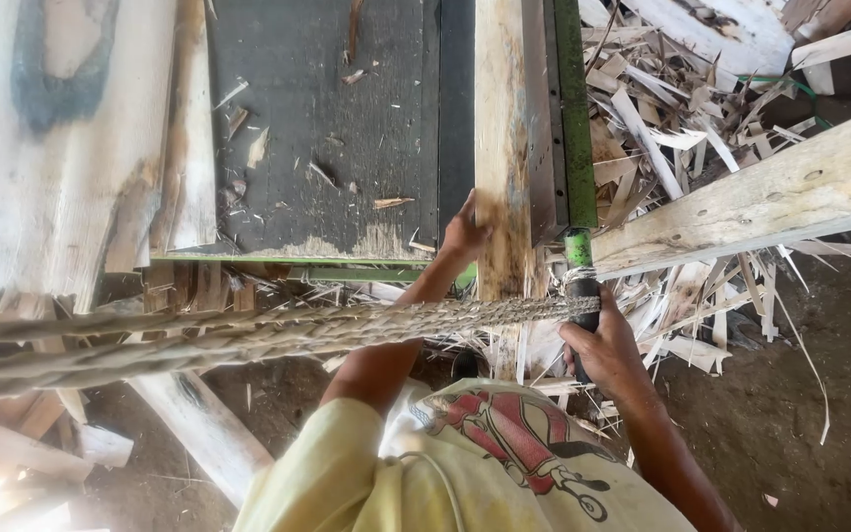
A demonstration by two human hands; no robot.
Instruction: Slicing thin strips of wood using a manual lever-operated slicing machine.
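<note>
The left hand [465, 234] presses flat on the plank [506, 148] lying on the bench [347, 128], the right hand [605, 345] fisted round the rope-wrapped lever handle [581, 296] (offcuts litter the floor); feeding step, needing a steady push.

Left hand [465, 234] on plank [504, 148], right hand [605, 350] gripping lever [582, 296] — rope-wrapped

A pale, rough-sawn plank [504, 148] lies lengthwise on the dark bench [347, 118], its near end overhanging the edge. Beside it, a green lever with a black grip [581, 296] stands upright, wound with braided rope [248, 335].
</note>
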